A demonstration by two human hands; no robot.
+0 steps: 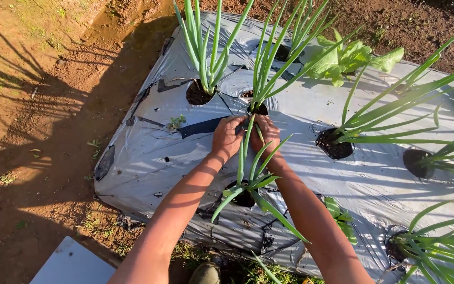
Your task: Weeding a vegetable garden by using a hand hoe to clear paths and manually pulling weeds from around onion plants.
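The left hand (227, 138) and right hand (267, 134) are curled together at the base of a green onion plant (262, 84), which is rooted in a hole in the grey plastic mulch sheet (148, 158); whether the stalks are gripped cannot be told. A second onion plant (206, 52) is seen at ten o'clock, a lettuce (342, 58) at two o'clock.

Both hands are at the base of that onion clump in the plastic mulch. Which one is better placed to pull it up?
Probably the right hand: it sits directly below the planting hole of the onion clump. The left hand rests slightly aside on the plastic mulch. Neither grip is clearly visible.
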